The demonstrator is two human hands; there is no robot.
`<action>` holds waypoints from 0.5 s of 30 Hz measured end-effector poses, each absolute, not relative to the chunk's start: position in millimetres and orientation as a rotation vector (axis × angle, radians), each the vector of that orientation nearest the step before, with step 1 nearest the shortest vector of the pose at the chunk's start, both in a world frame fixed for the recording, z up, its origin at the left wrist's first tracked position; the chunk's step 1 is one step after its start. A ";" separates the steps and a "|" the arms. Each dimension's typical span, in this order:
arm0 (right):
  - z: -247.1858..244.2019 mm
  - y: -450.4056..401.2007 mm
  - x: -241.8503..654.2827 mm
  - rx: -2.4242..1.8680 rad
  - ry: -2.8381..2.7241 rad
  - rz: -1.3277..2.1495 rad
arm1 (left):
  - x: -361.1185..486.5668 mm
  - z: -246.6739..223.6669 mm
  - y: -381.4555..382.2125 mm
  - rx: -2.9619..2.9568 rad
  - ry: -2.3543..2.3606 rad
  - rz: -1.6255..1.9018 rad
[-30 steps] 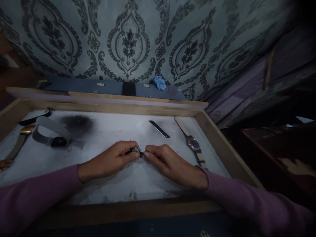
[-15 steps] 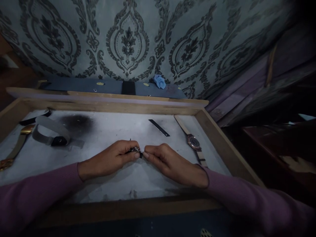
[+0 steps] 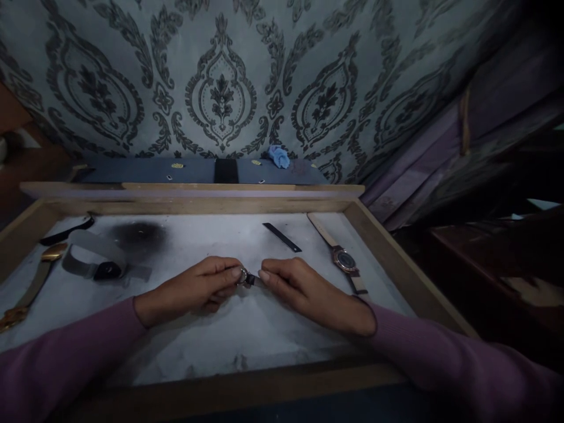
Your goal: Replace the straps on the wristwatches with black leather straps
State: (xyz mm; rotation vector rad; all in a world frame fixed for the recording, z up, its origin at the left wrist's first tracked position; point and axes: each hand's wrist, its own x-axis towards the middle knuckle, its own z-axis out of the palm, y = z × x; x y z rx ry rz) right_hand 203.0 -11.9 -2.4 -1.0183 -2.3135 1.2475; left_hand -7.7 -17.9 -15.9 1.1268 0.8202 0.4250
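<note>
My left hand (image 3: 200, 288) is closed around a small wristwatch (image 3: 242, 275), thumb and forefinger pinching its round silver-coloured case. A short black piece, seemingly part of its strap, sticks out on the right side of the case. My right hand (image 3: 304, 288) is closed too, thumb against forefinger, on a thin greyish piece that meets the black part. Whether that piece is strap or a tool I cannot tell, as the fingers hide most of it. Beyond my right hand lies a flat dark blade-like strip (image 3: 282, 237) with a small hole at one end.
Both hands are over a shallow wooden tray (image 3: 194, 205) with a white floor. At right lies a watch (image 3: 345, 259) with a pale strap. A grey-banded watch (image 3: 94, 252), a gold-toned watch (image 3: 37, 282) and a black strap (image 3: 68, 231) lie left. A blue crumpled cloth (image 3: 279, 157) sits behind.
My left fingers have shifted on the watch, so more of its round case shows. The gap between my hands is slightly wider at the fingertips. The camera view has tilted up a little.
</note>
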 end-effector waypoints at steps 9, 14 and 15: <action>-6.8 -4.6 207.6 -1.048 -2.104 1.458 | -8.2 -19.4 -14.3 1.001 0.878 0.503; -10.7 -0.4 207.2 -1.040 -1.921 1.645 | -12.3 -15.5 -13.8 1.131 0.874 0.534; -11.0 0.0 207.1 -1.051 -1.837 1.731 | -13.1 -13.9 -14.2 1.175 0.865 0.542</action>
